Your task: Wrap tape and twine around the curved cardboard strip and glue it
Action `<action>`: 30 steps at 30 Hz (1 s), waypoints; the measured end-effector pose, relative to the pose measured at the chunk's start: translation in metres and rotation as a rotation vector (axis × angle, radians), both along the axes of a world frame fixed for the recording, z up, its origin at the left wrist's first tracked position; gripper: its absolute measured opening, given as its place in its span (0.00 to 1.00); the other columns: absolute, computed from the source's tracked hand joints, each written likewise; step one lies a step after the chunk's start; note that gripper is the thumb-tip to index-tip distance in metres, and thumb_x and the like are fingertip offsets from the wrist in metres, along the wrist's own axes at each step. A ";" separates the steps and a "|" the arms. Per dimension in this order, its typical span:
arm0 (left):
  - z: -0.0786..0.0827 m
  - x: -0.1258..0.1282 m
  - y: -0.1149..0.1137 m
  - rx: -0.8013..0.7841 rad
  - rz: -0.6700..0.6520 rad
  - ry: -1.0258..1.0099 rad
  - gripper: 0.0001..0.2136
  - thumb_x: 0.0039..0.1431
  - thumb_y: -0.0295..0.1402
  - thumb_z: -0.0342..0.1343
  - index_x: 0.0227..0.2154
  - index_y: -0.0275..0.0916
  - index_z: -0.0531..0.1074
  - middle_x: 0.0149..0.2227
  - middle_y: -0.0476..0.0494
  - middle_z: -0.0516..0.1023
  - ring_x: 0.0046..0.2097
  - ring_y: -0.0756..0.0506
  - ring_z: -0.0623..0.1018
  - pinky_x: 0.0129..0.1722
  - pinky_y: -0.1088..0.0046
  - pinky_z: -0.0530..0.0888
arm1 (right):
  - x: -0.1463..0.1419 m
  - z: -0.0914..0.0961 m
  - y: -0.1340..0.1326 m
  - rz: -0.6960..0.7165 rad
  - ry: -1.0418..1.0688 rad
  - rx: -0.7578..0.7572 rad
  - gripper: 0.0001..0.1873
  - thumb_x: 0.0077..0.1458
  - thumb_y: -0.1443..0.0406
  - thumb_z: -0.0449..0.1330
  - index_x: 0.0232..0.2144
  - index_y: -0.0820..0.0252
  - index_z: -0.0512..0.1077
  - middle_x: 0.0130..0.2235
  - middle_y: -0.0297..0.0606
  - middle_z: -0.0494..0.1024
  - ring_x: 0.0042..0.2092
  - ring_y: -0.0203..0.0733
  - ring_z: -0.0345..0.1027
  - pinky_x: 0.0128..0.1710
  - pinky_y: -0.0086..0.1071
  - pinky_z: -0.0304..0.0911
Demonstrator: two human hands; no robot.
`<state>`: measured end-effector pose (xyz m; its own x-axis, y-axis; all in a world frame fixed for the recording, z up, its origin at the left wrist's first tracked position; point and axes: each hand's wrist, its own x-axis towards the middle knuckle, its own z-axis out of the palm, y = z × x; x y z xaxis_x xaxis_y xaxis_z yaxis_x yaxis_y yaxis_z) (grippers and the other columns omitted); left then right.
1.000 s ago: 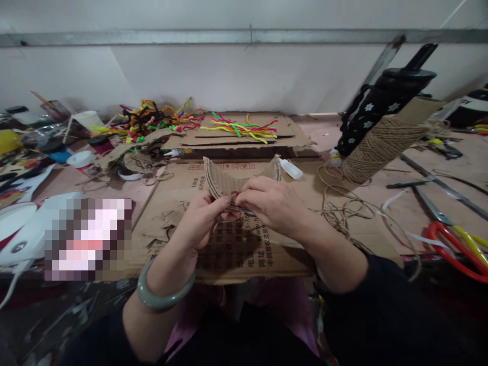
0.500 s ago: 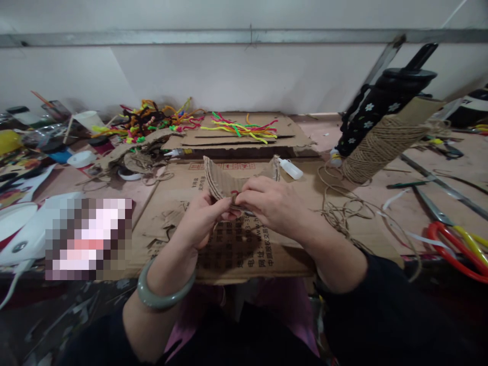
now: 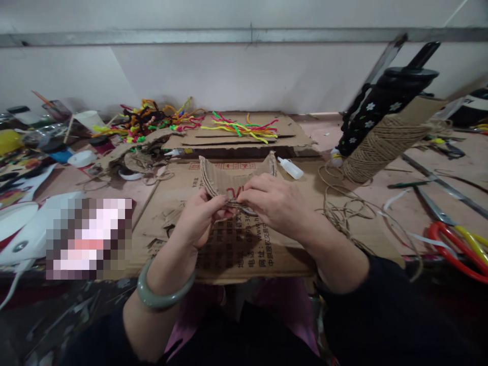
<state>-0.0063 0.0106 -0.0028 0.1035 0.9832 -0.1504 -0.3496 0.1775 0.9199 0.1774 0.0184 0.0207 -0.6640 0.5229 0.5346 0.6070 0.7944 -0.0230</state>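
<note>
A curved piece of corrugated cardboard (image 3: 224, 180) is held up over a flattened cardboard box (image 3: 236, 244). My left hand (image 3: 198, 218), with a grey-green bangle on its wrist, pinches the piece's lower edge from the left. My right hand (image 3: 276, 203) grips the same edge from the right, fingers closed over it. Red print shows on the piece between the two hands. The fingertips of both hands nearly touch.
Coloured pipe cleaners (image 3: 240, 127) lie on cardboard at the back. A small glue bottle (image 3: 290, 168) sits behind the hands. A cone of jute twine (image 3: 381, 147) leans at the right, loose twine (image 3: 343, 213) beside it. Red-handled scissors (image 3: 457, 244) are at far right. Clutter fills the left.
Both hands have lifted and tilted the cardboard piece slightly, so the red print on it now shows. Nothing else has moved.
</note>
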 end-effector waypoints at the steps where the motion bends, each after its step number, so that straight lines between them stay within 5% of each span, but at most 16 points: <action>1: 0.000 0.000 0.000 -0.001 0.004 0.006 0.12 0.41 0.29 0.66 0.31 0.34 0.74 0.28 0.47 0.79 0.26 0.52 0.76 0.25 0.80 0.74 | 0.000 0.000 0.000 -0.008 -0.006 0.004 0.12 0.63 0.67 0.52 0.35 0.60 0.76 0.36 0.39 0.77 0.39 0.41 0.66 0.37 0.32 0.59; 21: 0.001 0.000 0.000 0.008 -0.030 0.002 0.10 0.44 0.29 0.64 0.31 0.35 0.73 0.27 0.48 0.78 0.25 0.53 0.75 0.25 0.80 0.73 | 0.000 0.004 -0.001 -0.030 -0.089 -0.047 0.12 0.64 0.68 0.51 0.35 0.61 0.75 0.37 0.40 0.77 0.39 0.41 0.65 0.38 0.34 0.58; 26: 0.003 -0.002 0.000 0.033 0.005 0.040 0.09 0.43 0.29 0.63 0.30 0.35 0.72 0.23 0.50 0.77 0.22 0.53 0.73 0.21 0.81 0.69 | 0.007 0.005 0.003 -0.034 0.194 -0.015 0.14 0.64 0.61 0.53 0.33 0.60 0.76 0.35 0.40 0.77 0.39 0.40 0.68 0.40 0.32 0.60; 30: 0.005 -0.002 0.001 0.037 0.092 0.061 0.10 0.40 0.27 0.62 0.28 0.36 0.70 0.22 0.52 0.75 0.19 0.54 0.71 0.19 0.81 0.66 | 0.016 0.004 0.007 -0.246 0.355 -0.063 0.19 0.63 0.56 0.52 0.27 0.61 0.72 0.30 0.38 0.75 0.33 0.38 0.66 0.34 0.31 0.58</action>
